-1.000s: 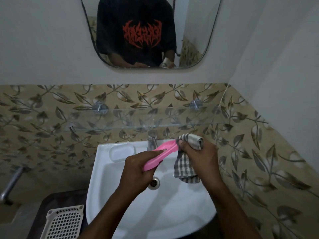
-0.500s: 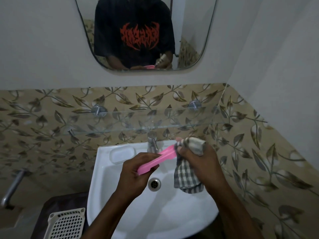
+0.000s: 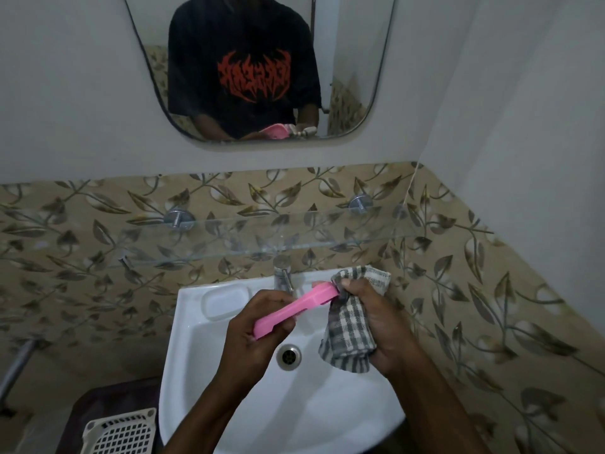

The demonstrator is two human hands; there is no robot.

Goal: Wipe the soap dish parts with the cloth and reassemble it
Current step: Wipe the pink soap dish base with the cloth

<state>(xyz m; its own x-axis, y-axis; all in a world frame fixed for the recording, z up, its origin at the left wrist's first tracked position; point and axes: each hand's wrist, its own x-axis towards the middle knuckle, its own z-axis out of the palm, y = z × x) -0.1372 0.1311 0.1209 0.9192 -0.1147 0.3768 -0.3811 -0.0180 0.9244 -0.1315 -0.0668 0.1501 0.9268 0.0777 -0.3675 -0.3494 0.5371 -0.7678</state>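
Head view: left hand (image 3: 252,339) grips pink dish part (image 3: 294,308); right hand (image 3: 383,319), clutching cloth (image 3: 347,332), still rubs its far end; reassembly pending.

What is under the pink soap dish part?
Under the pink part: the sink and its drain. The left hand grips the near end, hiding its underside; the cloth covers the far tip.

Smooth pink plastic soap dish part (image 3: 296,309), woven checked cloth (image 3: 350,329), glossy white sink (image 3: 294,417), shiny metal tap (image 3: 284,273) at 12 o'clock
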